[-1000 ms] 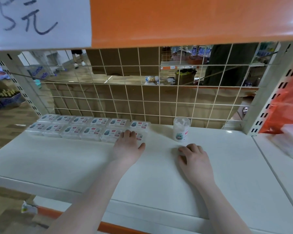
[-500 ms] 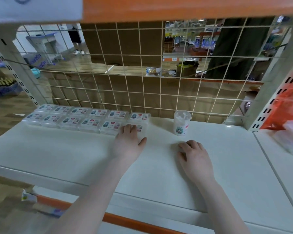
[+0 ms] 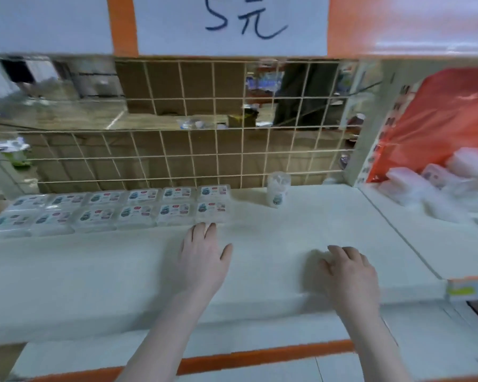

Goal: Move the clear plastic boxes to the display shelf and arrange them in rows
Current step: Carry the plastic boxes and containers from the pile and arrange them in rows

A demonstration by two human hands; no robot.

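Two rows of clear plastic boxes [image 3: 138, 209] now lie flat along the back of the display shelf [image 3: 301, 238], just beyond your left hand [image 3: 203, 259], six to a row as far as the blur lets you count. A second ago that hand's fingers lay over the near right-hand box [image 3: 211, 213]; now they have drawn back, and only the fingertips [image 3: 206, 227] touch or nearly touch its front edge. Which of the two, the blur hides. Your left grip is released, fingers straight, holding nothing.

Your right hand [image 3: 351, 271] has kept its place on the bare shelf, well to the right of the rows, fingers loosely curled and empty. A small round tub [image 3: 278, 190] stands beyond it by the wire grid [image 3: 204, 139].

That withdrawal suggests the last box is squared up and this placement is finished. To the far right of your right hand, past the shelf post, more clear boxes [image 3: 431, 186] lie heaped beside an orange bag [image 3: 439, 119]. Judging by that heap and the open shelf to the right of the rows, the task is only partly done, and your next reach probably goes there.
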